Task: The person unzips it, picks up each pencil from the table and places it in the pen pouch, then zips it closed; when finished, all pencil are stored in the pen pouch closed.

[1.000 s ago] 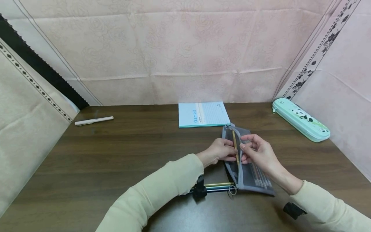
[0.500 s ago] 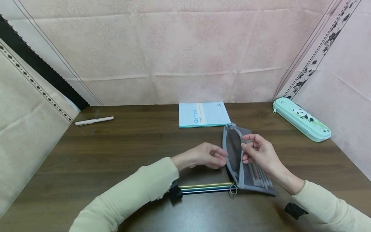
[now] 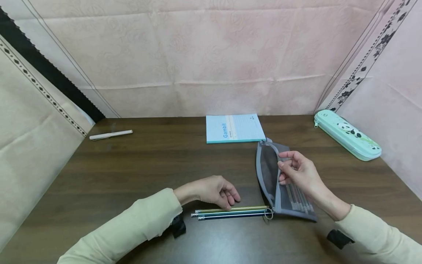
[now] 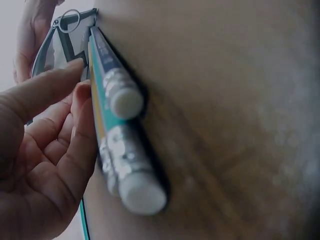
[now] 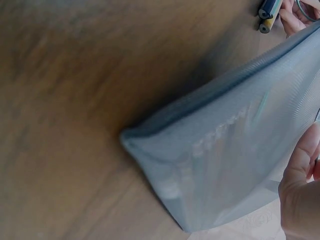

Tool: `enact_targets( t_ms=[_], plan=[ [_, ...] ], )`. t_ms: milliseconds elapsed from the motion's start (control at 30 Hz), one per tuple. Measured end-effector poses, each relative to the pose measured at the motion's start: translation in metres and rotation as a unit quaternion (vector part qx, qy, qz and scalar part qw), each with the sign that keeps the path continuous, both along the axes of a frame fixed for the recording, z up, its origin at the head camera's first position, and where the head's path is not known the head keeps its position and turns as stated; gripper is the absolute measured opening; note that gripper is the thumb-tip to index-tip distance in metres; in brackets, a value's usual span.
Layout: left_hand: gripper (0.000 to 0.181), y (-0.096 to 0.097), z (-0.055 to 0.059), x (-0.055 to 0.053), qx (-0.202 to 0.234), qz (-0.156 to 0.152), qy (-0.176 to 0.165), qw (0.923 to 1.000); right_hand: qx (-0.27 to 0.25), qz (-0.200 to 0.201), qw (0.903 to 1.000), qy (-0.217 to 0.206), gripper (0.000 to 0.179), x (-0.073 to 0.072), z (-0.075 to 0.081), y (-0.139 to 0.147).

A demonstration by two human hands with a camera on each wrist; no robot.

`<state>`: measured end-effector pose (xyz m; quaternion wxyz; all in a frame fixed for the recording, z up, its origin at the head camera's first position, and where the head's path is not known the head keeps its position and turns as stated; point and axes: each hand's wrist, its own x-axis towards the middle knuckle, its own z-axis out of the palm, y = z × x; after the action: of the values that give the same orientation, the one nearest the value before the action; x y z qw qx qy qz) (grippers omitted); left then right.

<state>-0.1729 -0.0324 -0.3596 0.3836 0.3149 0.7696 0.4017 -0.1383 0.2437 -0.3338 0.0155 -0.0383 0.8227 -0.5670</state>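
The right hand [image 3: 298, 170] pinches a flat grey mesh pouch [image 3: 285, 202] at three o'clock from the left hand [image 3: 212, 190], bent beside slim gold, teal and navy pencils [image 3: 247, 211] (gripping or not, unclear); the pouch may collapse if released.

On the light blue notebook [image 3: 247, 128] one can read the word "Gambit", printed in blue letters and turned sideways. The print beside it is too small to read; marks on the dark pencil [image 4: 107, 56] are blurred.
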Motion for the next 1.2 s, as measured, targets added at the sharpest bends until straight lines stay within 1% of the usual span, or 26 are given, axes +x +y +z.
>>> enact_targets(
  t_ms=[133,233,400,467,533,767,833,900,1067,1200],
  plan=[
    [0.022,0.001,0.001,0.002,-0.02,-0.001,0.036,0.9991,-0.002,-0.001,1.0,0.001,0.038,0.001,0.0,0.001],
    [0.021,0.001,0.002,0.004,-0.031,-0.005,0.069,0.9971,-0.001,-0.003,1.0,0.003,0.039,0.002,0.001,0.001],
    [0.017,-0.001,0.006,0.005,-0.054,-0.01,0.134,0.9894,-0.003,-0.003,1.0,0.003,0.04,0.002,0.0,0.001],
    [0.016,-0.002,0.008,0.005,-0.061,-0.01,0.149,0.9869,-0.005,-0.004,1.0,0.001,0.04,0.003,0.0,0.001],
    [0.015,-0.002,0.009,0.005,-0.066,-0.009,0.156,0.9855,-0.004,-0.004,1.0,-0.001,0.04,0.003,0.0,0.001],
    [0.017,-0.001,0.009,0.004,-0.077,-0.013,0.192,0.9783,-0.005,-0.006,1.0,0.001,0.039,0.003,0.0,0.001],
    [0.016,-0.002,0.008,0.003,-0.078,-0.011,0.192,0.9782,-0.008,-0.004,1.0,0.001,0.039,0.003,0.0,0.0],
    [0.016,-0.005,0.007,0.002,-0.077,-0.003,0.181,0.9804,-0.011,-0.002,0.9999,0.001,0.039,0.004,-0.001,0.0],
    [0.014,-0.012,0.008,-0.006,-0.062,0.021,0.124,0.9902,-0.009,-0.001,1.0,0.004,0.039,0.004,-0.002,-0.001],
    [0.013,-0.013,0.013,-0.015,-0.042,0.044,0.072,0.9955,-0.006,-0.002,1.0,0.003,0.039,0.004,0.0,0.0]
  ],
)
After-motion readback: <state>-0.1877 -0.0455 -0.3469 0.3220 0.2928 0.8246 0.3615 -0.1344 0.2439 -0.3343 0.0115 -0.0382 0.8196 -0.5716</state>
